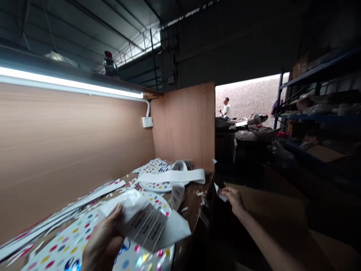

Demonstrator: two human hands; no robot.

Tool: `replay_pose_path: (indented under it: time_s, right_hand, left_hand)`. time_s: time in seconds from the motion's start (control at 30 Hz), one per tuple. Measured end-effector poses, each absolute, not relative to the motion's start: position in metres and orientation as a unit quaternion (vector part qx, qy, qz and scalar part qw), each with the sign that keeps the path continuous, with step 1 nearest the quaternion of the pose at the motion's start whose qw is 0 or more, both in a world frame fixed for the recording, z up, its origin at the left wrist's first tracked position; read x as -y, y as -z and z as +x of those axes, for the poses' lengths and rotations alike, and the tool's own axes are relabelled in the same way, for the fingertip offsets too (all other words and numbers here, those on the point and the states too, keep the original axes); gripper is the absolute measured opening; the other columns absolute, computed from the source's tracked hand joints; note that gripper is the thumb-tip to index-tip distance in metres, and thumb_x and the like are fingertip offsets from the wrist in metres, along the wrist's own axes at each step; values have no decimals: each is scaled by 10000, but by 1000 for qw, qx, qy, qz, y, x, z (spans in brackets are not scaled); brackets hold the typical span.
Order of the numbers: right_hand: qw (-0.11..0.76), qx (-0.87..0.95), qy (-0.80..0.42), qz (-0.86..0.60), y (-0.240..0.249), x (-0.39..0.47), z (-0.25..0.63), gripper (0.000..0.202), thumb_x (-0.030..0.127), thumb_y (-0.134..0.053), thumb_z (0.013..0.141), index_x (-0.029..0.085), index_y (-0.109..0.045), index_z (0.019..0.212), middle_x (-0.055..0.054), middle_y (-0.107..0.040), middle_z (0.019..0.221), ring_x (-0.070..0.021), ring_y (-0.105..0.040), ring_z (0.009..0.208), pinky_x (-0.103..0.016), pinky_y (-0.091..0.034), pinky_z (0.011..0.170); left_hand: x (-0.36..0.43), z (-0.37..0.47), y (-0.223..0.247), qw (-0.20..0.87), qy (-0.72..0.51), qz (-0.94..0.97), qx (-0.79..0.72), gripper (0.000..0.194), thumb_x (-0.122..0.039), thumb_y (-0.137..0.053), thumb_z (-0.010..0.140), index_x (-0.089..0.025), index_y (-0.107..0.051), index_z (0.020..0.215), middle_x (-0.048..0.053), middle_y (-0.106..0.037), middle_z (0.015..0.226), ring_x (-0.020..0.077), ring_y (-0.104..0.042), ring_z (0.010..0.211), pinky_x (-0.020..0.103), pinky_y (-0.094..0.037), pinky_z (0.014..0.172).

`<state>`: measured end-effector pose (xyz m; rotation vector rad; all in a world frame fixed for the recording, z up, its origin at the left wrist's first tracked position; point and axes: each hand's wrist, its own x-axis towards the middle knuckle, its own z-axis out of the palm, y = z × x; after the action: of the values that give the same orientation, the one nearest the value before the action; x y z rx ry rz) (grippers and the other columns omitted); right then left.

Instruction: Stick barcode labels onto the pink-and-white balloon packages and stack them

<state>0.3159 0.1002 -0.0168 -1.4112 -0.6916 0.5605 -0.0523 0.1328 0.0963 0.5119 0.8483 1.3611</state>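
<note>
My left hand (105, 235) is closed on a sheet of printed labels (150, 226), its white backing bent up at the far side. Under it lie round white pieces with coloured dots (73, 239) and blue lettering. Off the table's right edge, my right hand (232, 198) pinches a small white scrap of paper (220, 192). Further back on the table, a curled white strip (172, 176) rests over another dotted piece (156, 186). A strip of labels (177, 195) hangs from it.
Long paper offcuts (93, 197) line the table's back left. A wooden side panel (186, 128) stands at the far end. Cardboard (270, 207) lies low on the right. Loaded shelves (316, 114) stand beyond, and a person (226, 108) is far off outside.
</note>
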Motion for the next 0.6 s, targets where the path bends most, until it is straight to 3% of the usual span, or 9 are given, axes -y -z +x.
replay_pose_path:
  time_s: [0.17, 0.33, 0.6]
  right_hand:
    - [614, 256, -294, -687, 46, -111, 329, 215, 318, -534, 851, 110, -571, 808, 15, -569, 705, -74, -525, 561, -214, -445, 521]
    - [580, 253, -306, -712, 60, -127, 329, 222, 321, -525, 859, 107, -580, 878, -8, -592, 795, -92, -558, 627, -229, -475, 550]
    - [539, 290, -258, -747, 79, -158, 322, 273, 365, -520, 857, 104, -583, 804, 10, -586, 715, -88, -553, 587, -229, -466, 544]
  left_hand:
    - [-122, -47, -108, 652, -625, 185, -387, 256, -19, -401, 846, -115, -621, 760, 2, -666, 588, 108, -629, 488, 229, -575, 598]
    - [-125, -48, -103, 639, -631, 168, -408, 240, -14, -420, 841, -104, -613, 731, 6, -657, 596, 98, -627, 499, 242, -577, 612]
    - [-129, -48, -95, 634, -631, 178, -410, 218, -6, -438, 831, -99, -631, 789, 13, -659, 610, 106, -631, 507, 262, -582, 587]
